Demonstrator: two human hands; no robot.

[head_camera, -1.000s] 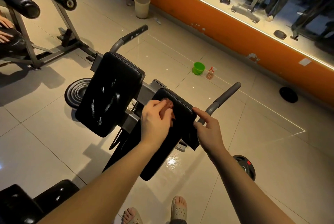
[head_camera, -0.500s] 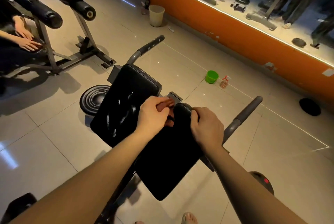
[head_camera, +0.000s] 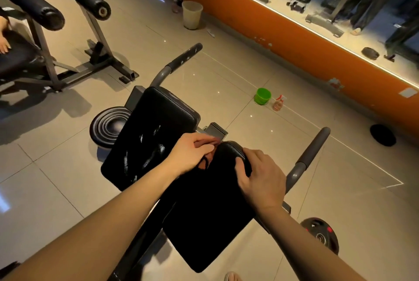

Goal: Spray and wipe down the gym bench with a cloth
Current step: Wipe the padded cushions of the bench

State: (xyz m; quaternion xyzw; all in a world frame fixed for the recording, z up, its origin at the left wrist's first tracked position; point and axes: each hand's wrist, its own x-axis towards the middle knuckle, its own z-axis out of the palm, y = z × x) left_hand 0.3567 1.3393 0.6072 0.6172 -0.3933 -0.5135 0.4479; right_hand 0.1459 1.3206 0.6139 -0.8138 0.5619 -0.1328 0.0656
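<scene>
The gym bench has two black pads: a left pad [head_camera: 147, 138] with wet streaks and a right pad [head_camera: 208, 212] nearer me. My left hand [head_camera: 190, 152] grips a reddish-brown cloth [head_camera: 209, 156] at the gap between the pads, against the right pad's upper left edge. My right hand [head_camera: 260, 176] rests on the right pad's top corner with its fingers curled over the edge. A spray bottle [head_camera: 278, 103] stands on the floor beyond the bench.
A green bucket [head_camera: 262, 96] stands beside the spray bottle. Grey handles [head_camera: 306, 158] stick out from the bench. Weight plates [head_camera: 108, 127] lie on the floor left and lower right. Another machine [head_camera: 45, 31] stands far left; an orange mirrored wall and a bin [head_camera: 192, 14] lie beyond.
My right hand moved from the pad's right edge up onto its top corner and curled over it. My left hand with the cloth shifted up to the pad's top left edge.
</scene>
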